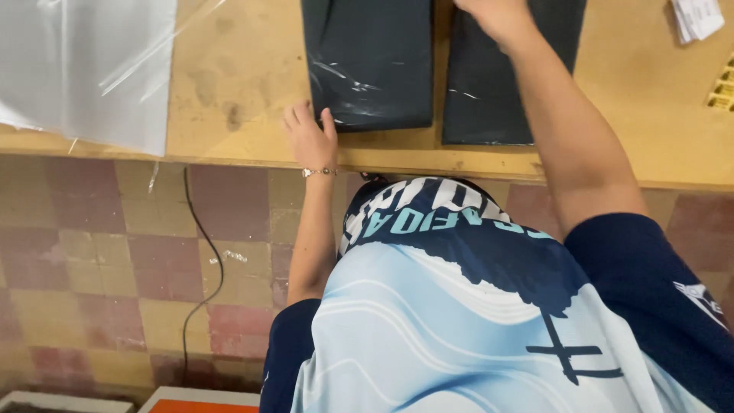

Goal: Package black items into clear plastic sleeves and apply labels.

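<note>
Two dark folded garments lie side by side on a wooden table [229, 69]. The left one [371, 61] sits in a clear plastic bag that catches the light; the right one [489, 92] lies beside it. My left hand [310, 138], with a thin bracelet at the wrist, rests flat on the table, its fingers apart and its thumb touching the near left corner of the bagged garment. My right hand [497, 17] reaches across and presses on top of the right garment; the frame's upper edge cuts off its fingers.
A stack of clear plastic bags [84, 69] covers the table's left end. White paper tags [697, 18] and small yellow pieces [722, 88] lie at the far right. Below the table edge, a black cable [206, 252] runs over a checkered tile floor [99, 283].
</note>
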